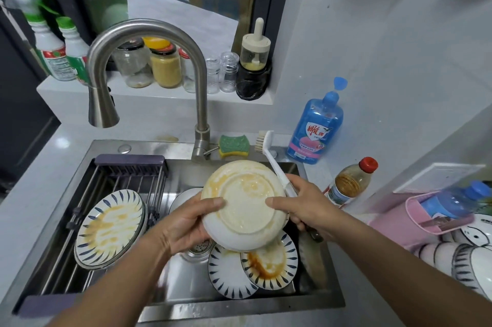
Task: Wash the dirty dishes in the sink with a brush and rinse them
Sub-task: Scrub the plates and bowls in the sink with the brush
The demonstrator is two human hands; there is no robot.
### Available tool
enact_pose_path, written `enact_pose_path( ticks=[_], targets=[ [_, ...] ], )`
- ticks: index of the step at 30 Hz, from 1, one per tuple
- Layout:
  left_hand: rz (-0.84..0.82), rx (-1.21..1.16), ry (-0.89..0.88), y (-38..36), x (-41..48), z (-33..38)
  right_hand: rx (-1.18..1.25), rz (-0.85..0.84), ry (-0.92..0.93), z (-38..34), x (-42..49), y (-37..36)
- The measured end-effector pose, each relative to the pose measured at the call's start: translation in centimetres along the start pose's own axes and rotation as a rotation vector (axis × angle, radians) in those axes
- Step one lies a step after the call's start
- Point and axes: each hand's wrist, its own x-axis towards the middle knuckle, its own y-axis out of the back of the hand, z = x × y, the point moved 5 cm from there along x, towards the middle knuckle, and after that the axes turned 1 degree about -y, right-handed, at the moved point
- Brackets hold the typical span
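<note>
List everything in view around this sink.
sink: one, steel, centre
rack: one, grey, sink's left half
faucet: one, steel, behind the sink
cream plate: one, orange-stained, held over the sink
striped plates: at least three, blue-and-white, rack and basin
brush: one, white, right of the cream plate
sponge: one, green and yellow, sink ledge
soap bottle: one, blue, right counter
jars: several, clear, sill
left hand: one, grips the cream plate's left edge
right hand: one, grips the brush handle, thumb on the plate
</note>
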Motion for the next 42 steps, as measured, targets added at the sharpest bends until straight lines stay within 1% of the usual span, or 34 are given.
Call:
enact_pose_path(
  ticks=[5,7,8,10,12,14,17,21,23,26,28,32,34,35,38,39,42],
  targets=[
    [-0.014,0.48,0.148,-1.6,0.6,3.8,-0.308,-0.154,0.14,-3.4,0.6,0.3],
    [-0.043,0.579,0.169,-2.7,1.2,4.0,-0.462,-0.175,0.203,-4.3,1.1,0.1],
    [-0.053,0.584,0.164,-2.9,1.5,3.8,-0.549,-0.154,0.234,-4.5,1.4,0.2],
    [-0.006,0.542,0.125,-2.2,1.9,3.3,-0.693,-0.059,0.297,-5.0,1.4,1.2],
    [0.098,0.442,0.068,-0.4,2.0,2.9,-0.794,0.014,0.361,-5.3,0.6,2.6],
    [0.186,0.34,0.036,1.4,1.9,2.7,-0.878,0.016,0.379,-5.3,-0.3,3.7],
    [0.232,0.295,0.001,2.6,1.6,2.7,-0.974,-0.042,0.356,-4.9,-0.7,4.4],
    [0.305,0.142,-0.093,3.4,1.4,2.7,-0.923,-0.069,0.275,-3.1,-0.7,5.5],
    [0.345,-0.004,-0.115,3.7,1.6,2.1,-0.871,-0.072,0.267,-1.7,-1.1,5.3],
    [0.441,-0.254,-0.099,3.7,2.1,0.2,-0.796,-0.053,0.262,0.2,-2.3,3.5],
    [0.515,-0.363,-0.114,3.3,2.4,-0.9,-0.84,-0.047,0.285,1.1,-3.3,2.0],
    [0.66,-0.408,-0.07,2.2,3.4,-2.3,-1.045,0.023,0.458,1.6,-5.1,-0.9],
    [0.678,-0.457,-0.069,1.8,4.0,-2.4,-1.182,0.051,0.551,1.8,-5.6,-1.9],
    [0.683,-0.489,-0.082,1.4,4.3,-2.3,-1.211,0.069,0.573,2.0,-5.7,-1.9],
    [0.649,-0.509,-0.121,0.8,4.1,-1.7,-1.207,0.132,0.646,1.7,-5.5,-0.5],
    [0.629,-0.5,-0.145,0.9,3.9,-1.5,-1.167,0.119,0.64,1.3,-5.4,0.3],
    [0.562,-0.516,-0.207,2.0,3.1,-1.3,-1.035,0.119,0.486,0.3,-4.7,3.6]
  ],
)
